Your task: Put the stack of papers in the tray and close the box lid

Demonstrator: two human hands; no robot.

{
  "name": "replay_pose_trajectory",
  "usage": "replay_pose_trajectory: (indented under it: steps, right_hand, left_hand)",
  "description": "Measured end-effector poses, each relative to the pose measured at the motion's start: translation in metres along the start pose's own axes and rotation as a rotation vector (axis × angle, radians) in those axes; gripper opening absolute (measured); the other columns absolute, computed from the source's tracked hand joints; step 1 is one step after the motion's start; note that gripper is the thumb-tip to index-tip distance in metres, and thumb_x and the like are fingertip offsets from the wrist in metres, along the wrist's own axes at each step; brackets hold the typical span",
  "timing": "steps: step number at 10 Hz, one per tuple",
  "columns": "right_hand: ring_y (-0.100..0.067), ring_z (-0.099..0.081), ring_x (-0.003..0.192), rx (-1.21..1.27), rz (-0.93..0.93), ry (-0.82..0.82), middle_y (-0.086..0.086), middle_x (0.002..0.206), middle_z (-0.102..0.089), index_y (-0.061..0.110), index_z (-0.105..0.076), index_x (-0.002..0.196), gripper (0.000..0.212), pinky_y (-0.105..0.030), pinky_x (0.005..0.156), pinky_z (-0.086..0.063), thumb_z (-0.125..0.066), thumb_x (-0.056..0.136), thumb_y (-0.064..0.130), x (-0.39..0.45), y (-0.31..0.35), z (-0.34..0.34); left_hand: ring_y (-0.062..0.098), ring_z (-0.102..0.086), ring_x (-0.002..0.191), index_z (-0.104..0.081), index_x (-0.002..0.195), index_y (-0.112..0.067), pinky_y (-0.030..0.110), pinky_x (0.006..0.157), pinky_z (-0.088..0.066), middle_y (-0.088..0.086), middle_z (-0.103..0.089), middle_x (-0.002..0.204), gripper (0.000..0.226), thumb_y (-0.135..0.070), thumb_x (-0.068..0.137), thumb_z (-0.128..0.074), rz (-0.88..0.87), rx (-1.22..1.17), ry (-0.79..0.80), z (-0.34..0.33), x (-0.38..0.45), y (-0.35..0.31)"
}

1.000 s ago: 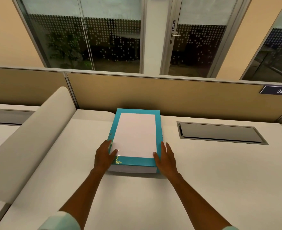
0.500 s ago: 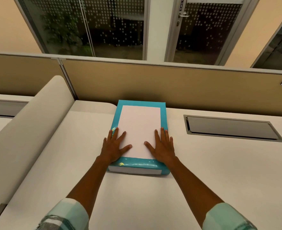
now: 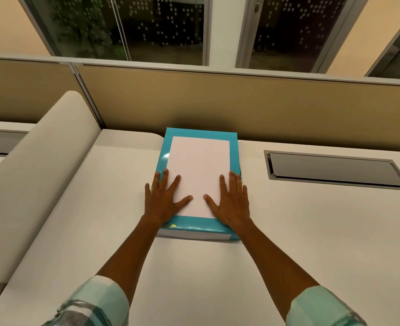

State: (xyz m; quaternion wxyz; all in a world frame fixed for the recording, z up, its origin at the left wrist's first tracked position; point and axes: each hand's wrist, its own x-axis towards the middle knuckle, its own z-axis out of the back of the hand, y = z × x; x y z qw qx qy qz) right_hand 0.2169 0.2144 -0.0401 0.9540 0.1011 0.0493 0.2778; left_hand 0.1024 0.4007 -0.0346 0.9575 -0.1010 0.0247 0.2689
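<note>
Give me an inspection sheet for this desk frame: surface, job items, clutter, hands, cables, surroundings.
Surface: pale desk, flat, with a closed grey hatch set into it at right.
Job's things: teal box lying flat near the partition; a white panel on its top, lid label or top paper sheet, cannot tell which. No separate tray seen.
Clutter: nothing seen.
Grippers: left hand and right hand lie flat, fingers spread, on the near end of the box top, gripping nothing.
Cables: nothing seen.
Surroundings: tan partition behind the desk, glass wall beyond, a rounded pale divider at left.
</note>
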Motion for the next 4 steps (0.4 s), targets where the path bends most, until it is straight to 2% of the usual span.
replay_pose_trajectory:
  steps: [3, 4]
  right_hand:
    - [-0.028, 0.005, 0.152, -0.047, 0.0, 0.066, -0.004, 0.164, 0.01, 0.026, 0.001, 0.154, 0.092, -0.055, 0.121, -0.001, -0.019, 0.082, 0.08, 0.0, 0.001, 0.009]
    - [-0.028, 0.006, 0.152, -0.025, -0.01, 0.02, -0.003, 0.164, 0.011, 0.026, 0.004, 0.154, 0.093, -0.055, 0.121, -0.001, -0.019, 0.082, 0.079, -0.003, 0.004, 0.018]
  left_hand:
    - [0.03, 0.009, 0.153, 0.001, 0.154, -0.034, 0.063, 0.119, -0.007, 0.001, 0.014, 0.165, 0.09, -0.079, 0.083, -0.028, 0.024, 0.058, 0.129, 0.016, 0.0, -0.007]
    - [0.029, 0.008, 0.153, 0.002, 0.155, -0.033, 0.06, 0.12, -0.006, 0.002, 0.013, 0.165, 0.091, -0.079, 0.083, -0.027, 0.008, 0.05, 0.04, 0.021, -0.005, -0.017]
